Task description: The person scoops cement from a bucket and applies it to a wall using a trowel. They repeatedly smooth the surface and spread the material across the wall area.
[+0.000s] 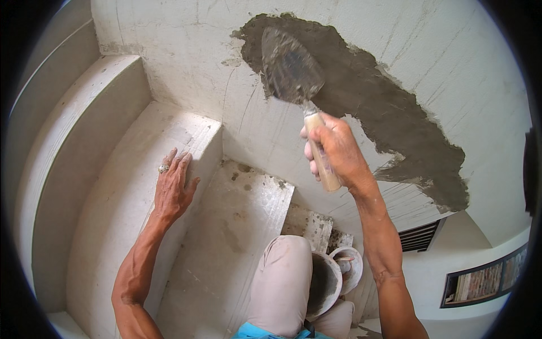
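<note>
A trowel [291, 68] with a pale wooden handle is gripped in my right hand [336, 150], its mortar-smeared blade against or just off the wall. Behind the blade, a long patch of wet grey mortar [389, 107] runs down the white wall [451, 62] toward the right. The blade's motion blur hides whether it touches the mortar. My left hand [175, 189], with a ring on one finger, lies flat on a concrete step [124, 186], fingers spread and holding nothing.
Curved concrete stairs climb to the left, and lower steps [226, 226] spotted with mortar drop past my knee [285, 277]. Two buckets [337, 291] stand beside my leg. At the lower right are a dark slatted vent [419, 236] and a framed window [480, 282].
</note>
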Tool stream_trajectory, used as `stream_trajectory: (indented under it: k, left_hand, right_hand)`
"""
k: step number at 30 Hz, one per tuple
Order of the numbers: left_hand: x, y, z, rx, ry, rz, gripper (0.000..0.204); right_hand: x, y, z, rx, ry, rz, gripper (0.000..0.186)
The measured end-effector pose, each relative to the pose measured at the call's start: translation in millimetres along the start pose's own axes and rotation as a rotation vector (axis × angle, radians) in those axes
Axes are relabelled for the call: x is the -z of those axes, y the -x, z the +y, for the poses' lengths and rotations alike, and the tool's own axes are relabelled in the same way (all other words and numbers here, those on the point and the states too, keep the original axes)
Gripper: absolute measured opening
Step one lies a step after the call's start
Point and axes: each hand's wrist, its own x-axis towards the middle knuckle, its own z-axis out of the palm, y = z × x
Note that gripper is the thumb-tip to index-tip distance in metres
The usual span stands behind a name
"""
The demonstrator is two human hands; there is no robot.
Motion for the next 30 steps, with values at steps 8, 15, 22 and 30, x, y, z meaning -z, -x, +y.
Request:
stream_trajectory:
  k: [8,15,22,30]
  left_hand:
    - [-2,0,-2,-0.031,-0.012,0.034,0.061]
    - [0,0,-1,0.001,0.002,-0.006,0.062]
    - [0,0,-2,-0.006,0.005,-0.004,0.062]
    - [-1,1,-3,-0.005,-0.008,0.005,0.062]
  right_hand:
    - [2,-6,12,-0.062,-0.008,-0.068,0.029]
    - [-1,-6,-5,0.062,0.006,-0.010,0.031]
    - [-11,-6,16,-0.082,-0.002,-0.053,0.029]
    - [-9,-10,-7,0.079,0.010,0.025,0.029]
